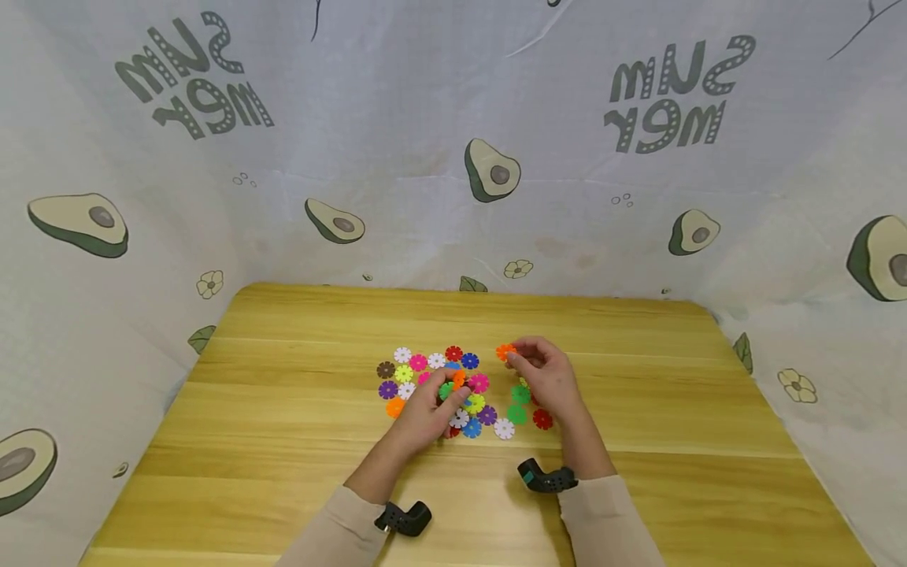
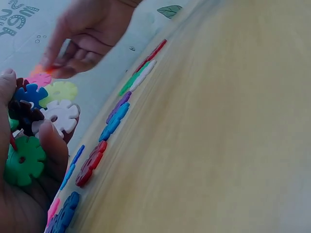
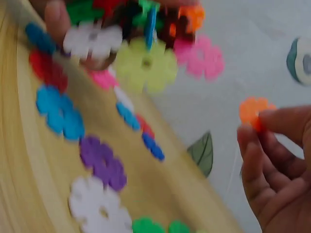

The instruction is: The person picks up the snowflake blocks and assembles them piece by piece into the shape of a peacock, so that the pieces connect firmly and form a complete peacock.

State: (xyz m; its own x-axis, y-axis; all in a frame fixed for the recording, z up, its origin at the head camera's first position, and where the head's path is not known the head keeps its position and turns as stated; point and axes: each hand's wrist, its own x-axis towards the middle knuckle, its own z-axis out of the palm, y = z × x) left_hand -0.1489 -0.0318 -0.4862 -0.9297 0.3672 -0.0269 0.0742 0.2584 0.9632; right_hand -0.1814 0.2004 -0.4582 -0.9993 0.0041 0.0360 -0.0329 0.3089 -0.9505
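Note:
My left hand (image 1: 423, 411) holds a cluster of interlocked plastic snowflake discs. In the left wrist view a green disc (image 2: 25, 161), a white disc (image 2: 64, 114) and a blue disc (image 2: 32, 93) are part of it. A yellow-green disc (image 3: 148, 65) and a pink disc (image 3: 201, 57) stick out of the cluster in the right wrist view. To the right and apart from the cluster, my right hand (image 1: 551, 378) pinches a single orange disc (image 3: 252, 110) between thumb and fingers. How the inner discs join is partly hidden by the left fingers.
Loose discs lie flat on the wooden table (image 1: 319, 449) around and beneath the hands, among them a white disc (image 1: 504, 428), a red disc (image 1: 542, 418) and a purple disc (image 1: 387, 390). A patterned curtain (image 1: 418, 236) hangs behind the table.

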